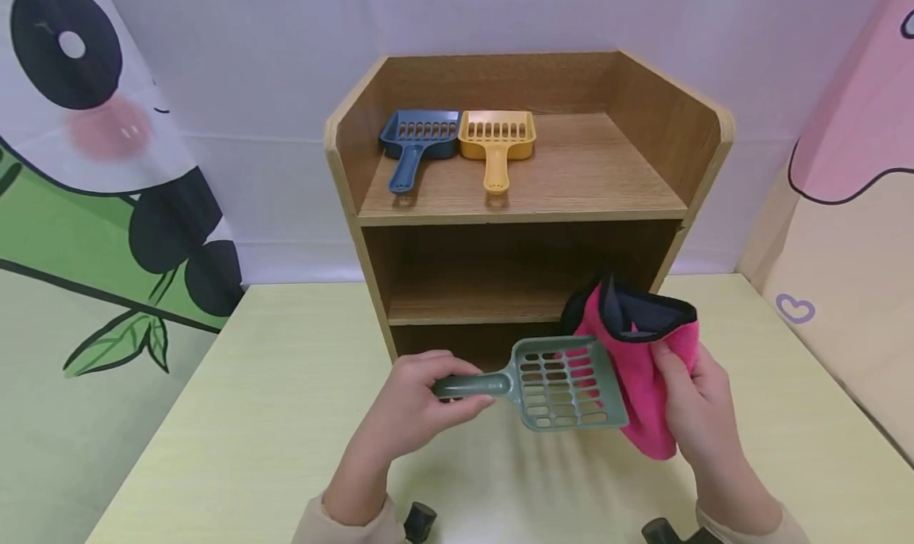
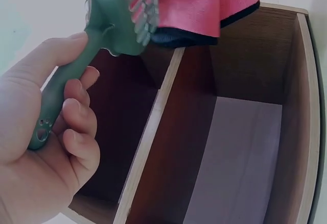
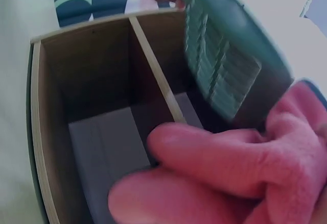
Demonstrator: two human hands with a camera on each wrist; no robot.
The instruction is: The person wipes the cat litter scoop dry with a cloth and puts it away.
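Observation:
My left hand (image 1: 417,405) grips a grey-green litter scoop (image 1: 474,385) by its handle, fingers and thumb curled round it in the left wrist view. The scoop's slotted head points right, and pink shows through its slots. My right hand (image 1: 703,409) holds a bunched pink cloth (image 1: 643,397) with black edging and a dark underside, its thumb over the front. The cloth overlaps the scoop's far end in the head view. From the right wrist, thick pink folds (image 3: 230,163) fill the foreground beside the scoop's head (image 3: 271,45), hiding most of that hand.
Beyond both hands stands a wooden shelf unit (image 1: 521,217) on a pale table (image 1: 250,417). A blue litter scoop (image 1: 407,167) and a yellow litter scoop (image 1: 496,167) lie side by side on its top, handles forward. A printed cloth backdrop (image 1: 271,132) hangs behind.

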